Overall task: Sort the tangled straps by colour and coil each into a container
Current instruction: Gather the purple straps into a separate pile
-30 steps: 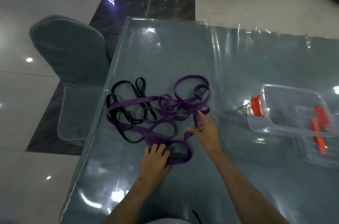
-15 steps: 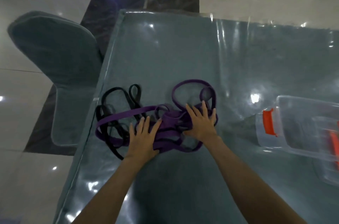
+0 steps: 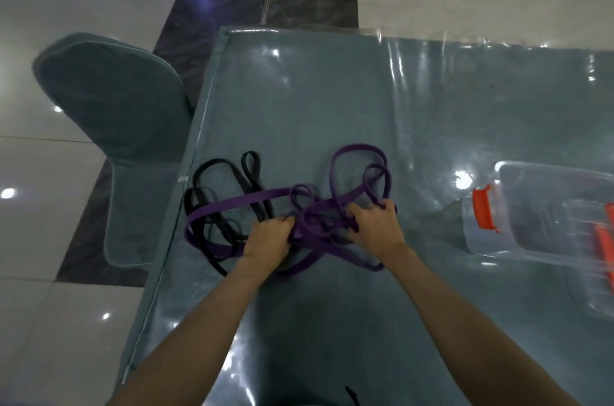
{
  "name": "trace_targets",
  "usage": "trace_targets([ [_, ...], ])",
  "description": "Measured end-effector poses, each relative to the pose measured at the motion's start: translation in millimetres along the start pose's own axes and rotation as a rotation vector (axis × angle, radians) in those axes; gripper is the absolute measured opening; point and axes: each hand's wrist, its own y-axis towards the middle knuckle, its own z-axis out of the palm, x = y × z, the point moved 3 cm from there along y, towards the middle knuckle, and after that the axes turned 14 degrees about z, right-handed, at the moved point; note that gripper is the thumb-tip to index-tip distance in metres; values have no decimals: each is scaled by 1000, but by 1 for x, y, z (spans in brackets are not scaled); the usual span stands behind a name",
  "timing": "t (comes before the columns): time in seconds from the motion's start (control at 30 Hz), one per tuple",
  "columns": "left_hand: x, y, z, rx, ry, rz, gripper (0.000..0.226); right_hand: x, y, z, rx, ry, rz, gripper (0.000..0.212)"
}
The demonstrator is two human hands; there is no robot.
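Between both hands' grip: purple strap point(image 3: 319, 226).

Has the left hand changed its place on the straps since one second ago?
Yes. The left hand went from the purple strap's near loop further up the table, into the tangle, which it now grips.

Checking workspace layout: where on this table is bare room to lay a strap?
Bare: far half of the plastic-covered grey table, beyond the purple strap. Crowded: left edge with the black strap; right with the clear plastic containers.
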Motion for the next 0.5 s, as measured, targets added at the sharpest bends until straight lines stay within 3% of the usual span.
trace_targets([
  [0.1,-3,-13,-4,-102,-153,72,45,-18,-29,4,32,18,53,32],
  [0.2,3,-24,-4,-224,-138,27,43,-37,-54,8,54,140,121,27],
  [0.3,22,-26,-9,-256,-119,-98,71,-41,-63,7,77,194,158,25],
  [0.37,37,-19,-14,-220,-109,-175,91,-38,-63,5,81,195,157,27],
  [0.5,68,-2,-13,64,17,-291,113,-27,-55,6,35,116,110,32],
])
